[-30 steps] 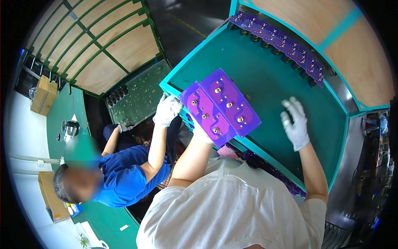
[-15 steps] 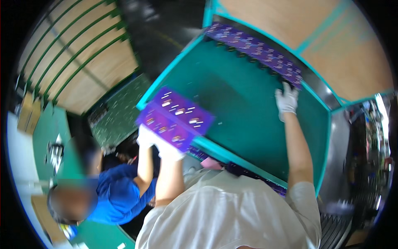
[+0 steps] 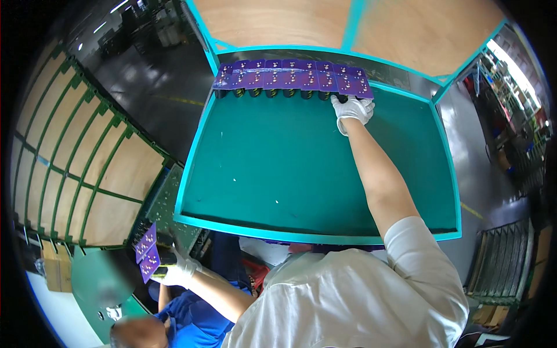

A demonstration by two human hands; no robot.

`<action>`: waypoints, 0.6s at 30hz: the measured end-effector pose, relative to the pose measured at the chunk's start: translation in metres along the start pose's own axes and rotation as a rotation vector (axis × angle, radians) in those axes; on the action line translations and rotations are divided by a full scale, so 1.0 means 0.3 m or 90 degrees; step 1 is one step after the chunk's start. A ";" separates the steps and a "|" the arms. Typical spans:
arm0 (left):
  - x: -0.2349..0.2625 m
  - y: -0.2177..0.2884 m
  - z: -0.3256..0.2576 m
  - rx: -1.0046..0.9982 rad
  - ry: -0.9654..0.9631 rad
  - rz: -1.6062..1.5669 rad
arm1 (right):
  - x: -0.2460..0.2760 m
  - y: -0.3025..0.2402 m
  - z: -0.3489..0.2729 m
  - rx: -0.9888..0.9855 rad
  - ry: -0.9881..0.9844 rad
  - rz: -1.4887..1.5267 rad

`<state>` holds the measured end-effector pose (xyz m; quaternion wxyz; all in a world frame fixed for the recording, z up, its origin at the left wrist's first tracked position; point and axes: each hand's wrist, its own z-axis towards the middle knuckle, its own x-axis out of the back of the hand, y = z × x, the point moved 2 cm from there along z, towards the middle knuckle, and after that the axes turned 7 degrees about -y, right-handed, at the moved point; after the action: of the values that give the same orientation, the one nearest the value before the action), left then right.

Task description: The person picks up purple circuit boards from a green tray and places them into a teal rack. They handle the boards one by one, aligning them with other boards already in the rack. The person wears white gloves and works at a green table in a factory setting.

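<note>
Both my hands wear white gloves. At the left, my left hand (image 3: 181, 271) is closed around the dark parts on the back of a purple circuit board (image 3: 148, 253), which stands tilted on edge beyond the teal-framed green shelf (image 3: 278, 156). My right hand (image 3: 353, 111) reaches across the shelf to its far side. Its fingers grip the right end of a row of purple circuit boards (image 3: 291, 77), under the last board. Black cylindrical parts (image 3: 271, 93) stick out below the row; the fingertips are partly hidden there.
A co-worker in a blue shirt (image 3: 200, 316) is close by my left arm. Wooden panels (image 3: 272, 23) rise behind the shelf. Left stands a green slatted rack (image 3: 87, 156), with a cardboard box (image 3: 56, 267) below. A metal rack (image 3: 500, 261) stands at the right.
The view has turned. My left hand has carried the circuit board from the shelf's near left corner out past its left side. My right hand stays at the right end of the row.
</note>
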<state>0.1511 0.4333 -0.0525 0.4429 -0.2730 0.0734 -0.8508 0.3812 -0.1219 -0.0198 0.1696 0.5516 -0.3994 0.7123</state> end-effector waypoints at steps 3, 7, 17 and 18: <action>-0.116 -0.060 -0.071 -0.098 -0.109 0.703 | -0.030 -0.014 0.023 -0.032 0.035 0.044; -0.377 -0.111 -0.186 -0.135 -0.177 0.797 | -0.017 -0.034 0.004 -0.057 0.027 0.007; -0.370 -0.036 -0.102 -1.199 -0.051 1.838 | -0.031 -0.036 0.020 -0.095 0.126 0.057; -0.368 -0.034 -0.105 -1.223 -0.046 1.843 | -0.030 -0.043 0.009 -0.091 0.119 0.061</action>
<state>0.1779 0.5233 -0.1194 -0.4781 0.1532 -0.6670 -0.5504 0.3946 -0.1141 -0.0229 0.2105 0.4495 -0.4577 0.7376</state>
